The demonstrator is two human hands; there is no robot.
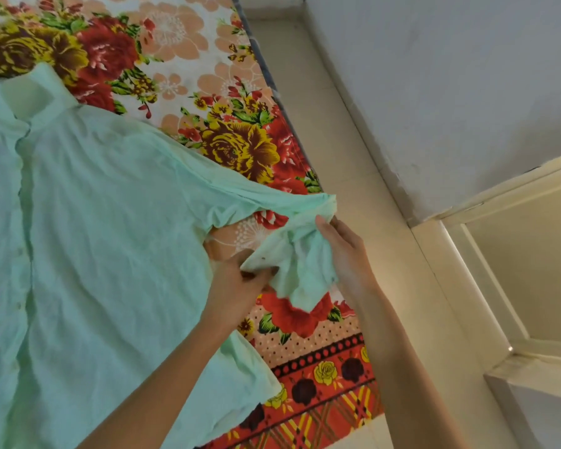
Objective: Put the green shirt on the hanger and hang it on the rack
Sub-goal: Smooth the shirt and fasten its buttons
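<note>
A pale green button-front shirt [104,241] lies spread flat on a flowered bed sheet, collar toward the top left. Its right sleeve [292,254] stretches toward the bed's edge and is bunched up at the cuff end. My left hand [240,280] pinches the sleeve's cuff from below and left. My right hand [344,251] grips the crumpled sleeve from the right side. No hanger or rack is in view.
The flowered sheet [240,137] covers the bed, whose edge runs diagonally from top centre to bottom right. Beyond it are a beige tiled floor strip [363,150], a white wall [450,92] and a cream door frame [499,254] at the right.
</note>
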